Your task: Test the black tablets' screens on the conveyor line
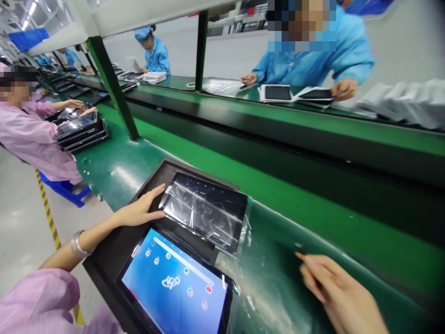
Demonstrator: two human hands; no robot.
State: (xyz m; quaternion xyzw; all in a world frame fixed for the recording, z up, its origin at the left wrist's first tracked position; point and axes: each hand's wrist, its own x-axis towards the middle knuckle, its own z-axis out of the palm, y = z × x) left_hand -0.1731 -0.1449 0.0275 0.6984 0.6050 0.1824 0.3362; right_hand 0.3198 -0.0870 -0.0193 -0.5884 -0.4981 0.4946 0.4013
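My left hand (141, 209) has its thumb and forefinger spread against the left end of a dark-screened tablet (205, 211) covered with clear film. That tablet lies on a black tray (104, 257). Closer to me on the same tray is a second tablet (177, 283), its screen lit blue with app icons and a white scribble. A clear tab of film sticks out past the right edge of each tablet. Off to the right, my right hand (333, 283) is pinched above the green bench; a small dark thing at its fingertips is blurred.
The green bench mat (128, 174) runs along a sunken green channel (278, 199). A green post (113, 88) rises beyond the tray. At left, a person in pink (31, 134) handles stacked tablets (83, 132). Across the channel, a person in blue (306, 65) touches boxed tablets (278, 93).
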